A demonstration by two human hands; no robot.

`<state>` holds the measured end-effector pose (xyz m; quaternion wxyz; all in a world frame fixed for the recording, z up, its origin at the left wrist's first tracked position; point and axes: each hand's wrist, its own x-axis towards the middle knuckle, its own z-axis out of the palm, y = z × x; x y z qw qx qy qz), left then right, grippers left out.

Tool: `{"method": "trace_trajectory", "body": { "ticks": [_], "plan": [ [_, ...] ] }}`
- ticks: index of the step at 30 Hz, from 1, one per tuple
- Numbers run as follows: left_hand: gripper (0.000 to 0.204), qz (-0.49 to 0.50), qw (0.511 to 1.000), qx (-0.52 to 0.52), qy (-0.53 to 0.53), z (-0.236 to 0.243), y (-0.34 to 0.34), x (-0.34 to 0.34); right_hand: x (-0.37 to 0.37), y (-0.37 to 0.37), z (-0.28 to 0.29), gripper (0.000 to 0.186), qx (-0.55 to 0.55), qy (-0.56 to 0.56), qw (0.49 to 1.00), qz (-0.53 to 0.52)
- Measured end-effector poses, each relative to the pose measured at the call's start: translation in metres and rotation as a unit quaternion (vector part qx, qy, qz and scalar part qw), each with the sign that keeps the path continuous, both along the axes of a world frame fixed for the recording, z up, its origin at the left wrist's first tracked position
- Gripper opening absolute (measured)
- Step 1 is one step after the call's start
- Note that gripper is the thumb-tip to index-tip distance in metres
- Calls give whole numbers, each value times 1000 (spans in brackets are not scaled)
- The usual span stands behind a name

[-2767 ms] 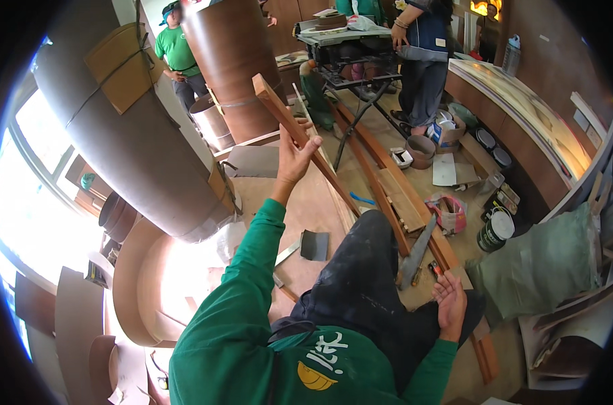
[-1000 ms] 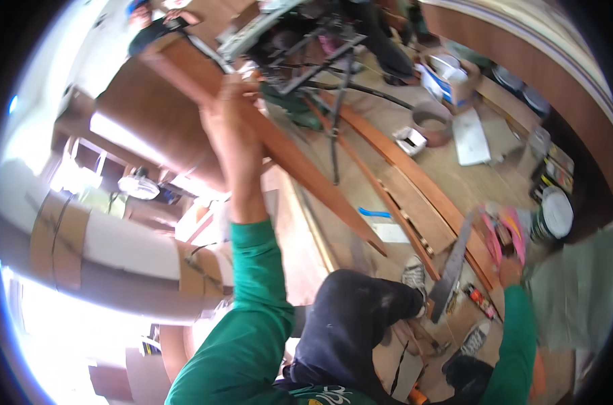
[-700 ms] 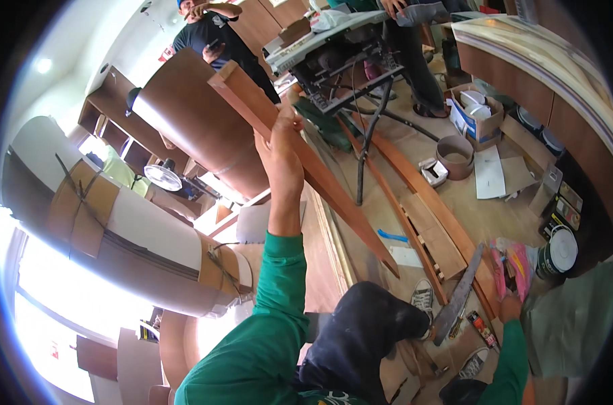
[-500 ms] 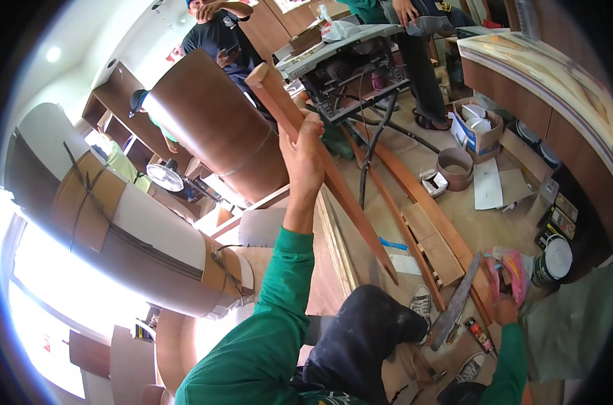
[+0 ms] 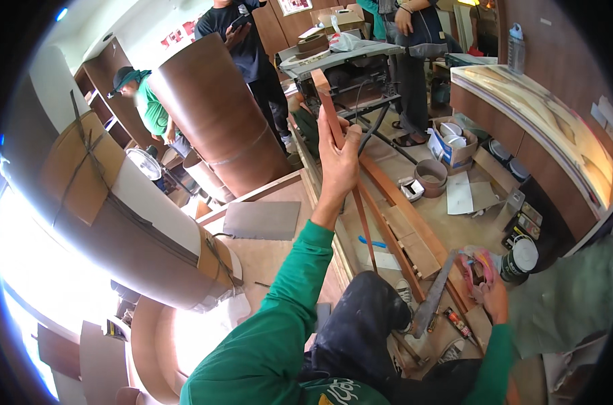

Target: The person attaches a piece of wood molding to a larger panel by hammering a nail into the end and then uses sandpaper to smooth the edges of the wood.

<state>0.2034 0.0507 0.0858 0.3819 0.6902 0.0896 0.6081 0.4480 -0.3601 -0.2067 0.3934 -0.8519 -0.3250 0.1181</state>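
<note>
Fingers of the left hand are clamping the strip; steadying it matters. Right hand is gripping a pink rag over the floor.

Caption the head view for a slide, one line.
Left hand grips a long wood strip raised over the floor; right hand holds a pink cloth.

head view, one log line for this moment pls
left hand: gripping wooden strip, raised | right hand: on pink cloth, low | paint can nearby
</note>
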Motion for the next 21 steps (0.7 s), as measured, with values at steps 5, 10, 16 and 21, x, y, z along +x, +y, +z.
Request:
{"method": "trace_trajectory", "body": {
  "ticks": [5,10,16,21],
  "plan": [
    [74,23,1000,-7,3,-2,6,-21,-59,-38,-14,66,45,55,987,-146],
    [76,34,999,-9,5,-1,5,-33,-91,-54,-26,70,63,91,978,-179],
    [77,-24,999,-33,-32,-9,3,-30,-87,-57,-26,71,32,80,980,-181],
    [76,-34,999,-32,-21,-6,-17,-29,-86,-58,-19,74,35,109,978,-173]
  ]
}}
